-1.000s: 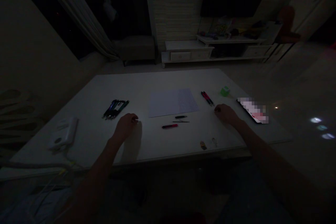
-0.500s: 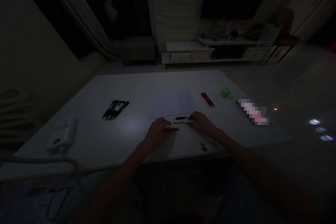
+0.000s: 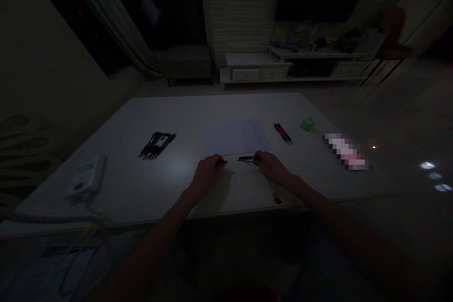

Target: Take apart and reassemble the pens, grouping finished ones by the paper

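My left hand (image 3: 208,173) is closed around a red pen piece (image 3: 225,163), with only its end showing past the fingertips. To its right, my right hand (image 3: 269,168) pinches a thin dark stick (image 3: 243,160) that looks like a pen refill, its tip pointing left. Just behind the refill is a short black pen piece (image 3: 245,157), partly covered by the right fingers; I cannot tell if they touch it. A written sheet of paper (image 3: 226,136) lies beyond both hands. Near the table's front edge is a small brownish object (image 3: 276,197), too dark to name.
Several dark pens (image 3: 156,145) lie at left on the white table (image 3: 159,198). Two red-and-black pens (image 3: 283,133), a green cube-like container (image 3: 307,124) and a blurred-out long object (image 3: 346,152) are at right. A white power strip-like box (image 3: 87,175) with a cable sits far left.
My left hand has lifted the red pen piece off the table and drawn it back into the fingers. My right hand has raised the refill up beside the black piece.
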`<state>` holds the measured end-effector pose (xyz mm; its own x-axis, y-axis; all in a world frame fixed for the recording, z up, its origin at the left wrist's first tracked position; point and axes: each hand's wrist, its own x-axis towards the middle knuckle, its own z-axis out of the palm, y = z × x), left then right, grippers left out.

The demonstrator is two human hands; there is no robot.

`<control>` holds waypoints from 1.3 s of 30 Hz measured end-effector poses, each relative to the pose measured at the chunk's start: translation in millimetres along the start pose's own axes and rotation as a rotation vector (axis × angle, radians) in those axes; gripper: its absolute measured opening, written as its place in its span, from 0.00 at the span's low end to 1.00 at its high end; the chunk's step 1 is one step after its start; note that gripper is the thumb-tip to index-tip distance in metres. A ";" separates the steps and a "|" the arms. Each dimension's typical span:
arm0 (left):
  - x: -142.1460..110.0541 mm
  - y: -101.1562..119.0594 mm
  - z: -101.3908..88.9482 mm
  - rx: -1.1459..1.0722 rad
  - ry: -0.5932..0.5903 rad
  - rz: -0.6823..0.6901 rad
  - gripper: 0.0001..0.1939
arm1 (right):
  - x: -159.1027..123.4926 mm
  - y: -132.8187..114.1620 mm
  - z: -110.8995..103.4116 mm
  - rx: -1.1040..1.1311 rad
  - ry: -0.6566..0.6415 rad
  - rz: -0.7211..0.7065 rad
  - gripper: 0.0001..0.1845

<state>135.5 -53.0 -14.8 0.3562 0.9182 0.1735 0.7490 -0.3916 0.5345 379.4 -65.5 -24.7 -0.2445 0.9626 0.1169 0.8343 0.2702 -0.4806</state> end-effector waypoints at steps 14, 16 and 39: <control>-3.7 8.9 1.5 -0.054 0.067 0.019 0.09 | -0.2 -10.9 -3.2 0.026 0.101 -0.102 0.04; -3.1 8.0 1.9 -0.055 0.058 0.019 0.08 | -0.8 -10.5 -3.4 0.030 0.108 -0.107 0.05; -1.2 20.6 2.5 0.082 -0.026 0.185 0.07 | 1.2 -18.2 -9.8 -0.026 0.093 -0.246 0.04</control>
<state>151.9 -62.3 -6.1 0.5053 0.8287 0.2405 0.7121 -0.5579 0.4263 368.7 -69.1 -7.3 -0.3960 0.8654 0.3070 0.7680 0.4954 -0.4058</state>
